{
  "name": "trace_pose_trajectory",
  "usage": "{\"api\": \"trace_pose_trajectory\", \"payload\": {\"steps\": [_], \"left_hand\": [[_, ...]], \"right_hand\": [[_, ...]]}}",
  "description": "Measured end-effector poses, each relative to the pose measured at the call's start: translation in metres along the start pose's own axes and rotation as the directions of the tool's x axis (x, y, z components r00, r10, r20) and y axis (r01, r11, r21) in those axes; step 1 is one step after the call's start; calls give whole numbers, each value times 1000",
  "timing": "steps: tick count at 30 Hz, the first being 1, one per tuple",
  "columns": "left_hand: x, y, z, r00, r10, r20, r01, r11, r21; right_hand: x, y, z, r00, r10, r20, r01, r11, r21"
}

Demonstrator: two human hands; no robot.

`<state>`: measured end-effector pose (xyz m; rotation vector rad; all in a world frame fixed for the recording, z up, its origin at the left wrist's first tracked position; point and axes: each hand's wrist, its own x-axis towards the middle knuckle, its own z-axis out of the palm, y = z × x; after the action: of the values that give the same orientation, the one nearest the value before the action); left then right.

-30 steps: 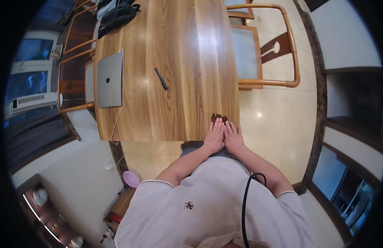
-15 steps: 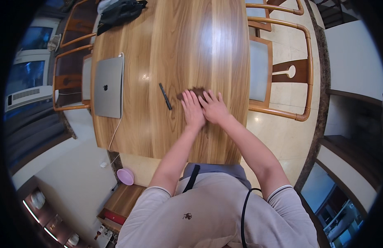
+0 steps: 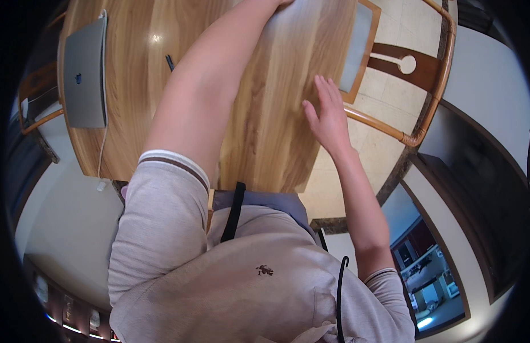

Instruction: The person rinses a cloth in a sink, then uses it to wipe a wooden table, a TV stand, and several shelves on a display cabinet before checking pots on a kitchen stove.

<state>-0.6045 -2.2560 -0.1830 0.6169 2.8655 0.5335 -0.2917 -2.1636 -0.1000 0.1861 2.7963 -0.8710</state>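
My left arm stretches far forward across the wooden table [image 3: 270, 131], and only a sliver of my left hand [image 3: 284, 2] shows at the top edge. Its fingers lie outside the picture, so what it holds or touches is hidden. Over the table's right edge is my right hand [image 3: 329, 117], open, thumb apart from the fingers and nothing in it. A dark pen [image 3: 170, 62] lies left of my left forearm, which covers part of it. The brown, soft-looking piece is out of sight.
A closed grey laptop [image 3: 85, 74] lies at the table's left side, its white cable [image 3: 102, 150] hanging over the near edge. A chair with a pale seat [image 3: 356, 54] and a bent wooden frame [image 3: 382, 127] stands against the right side.
Both hands were together on the brown piece; now they are apart. My left hand has gone far forward, my right hand to the table's right edge. The view has shifted too.
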Motion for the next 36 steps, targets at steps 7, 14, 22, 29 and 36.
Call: {"api": "trace_pose_trajectory", "payload": {"steps": [7, 14, 22, 29, 36], "left_hand": [[-125, 97, 78, 949, 307, -76, -308, 951, -1], [-357, 152, 87, 963, 265, 54, -264, 964, -22], [-608, 163, 82, 977, -95, 189, 85, 995, 60], [-610, 141, 80, 985, -135, 112, 127, 989, 76], [-437, 98, 69, 995, 18, 95, -25, 997, 68]], "right_hand": [[-150, 34, 3, 975, 191, 115, -200, 977, 74], [-257, 66, 4, 991, 121, 65, -128, 984, 123], [-369, 117, 10, 987, 111, 113, -129, 979, 158], [-393, 132, 9, 963, 174, 205, -203, 971, 130], [-350, 106, 1, 941, 257, 222, -290, 947, 134]]}}
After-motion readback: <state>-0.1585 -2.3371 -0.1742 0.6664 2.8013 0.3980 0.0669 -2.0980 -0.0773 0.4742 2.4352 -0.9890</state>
